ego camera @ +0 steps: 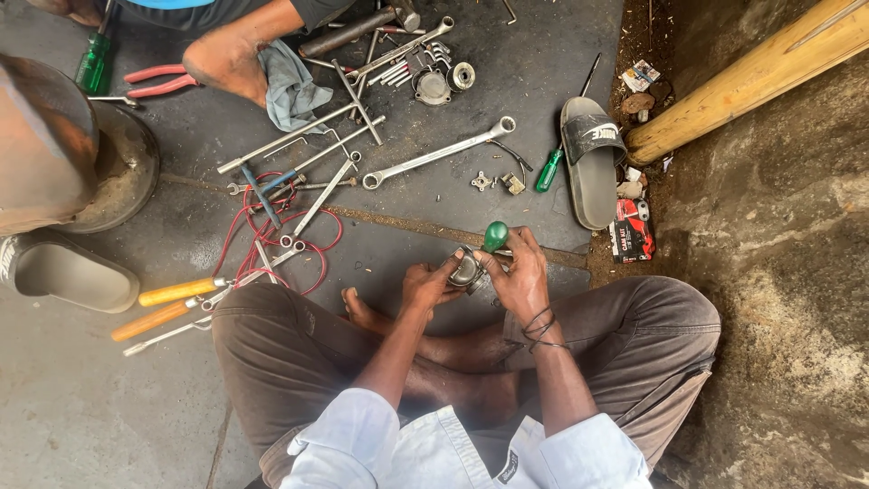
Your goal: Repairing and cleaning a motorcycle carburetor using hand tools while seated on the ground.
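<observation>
I sit cross-legged on a dark floor mat (507, 81). My left hand (425, 282) grips a small round metal part (465, 270) from the left side. My right hand (522, 272) is closed on a screwdriver with a green handle (495, 235), its tip pointing down into the metal part. Both hands meet just above my bare feet (362, 312). A thin black band circles my right wrist.
Long spanners (439, 152), T-handle wrenches, red wire (272, 226), orange-handled tools (172, 292) and small metal parts lie ahead. A second green screwdriver (549, 169) lies by a grey sandal (590, 158). Another person's foot (226, 59) rests top left. A wooden pole (751, 77) lies right.
</observation>
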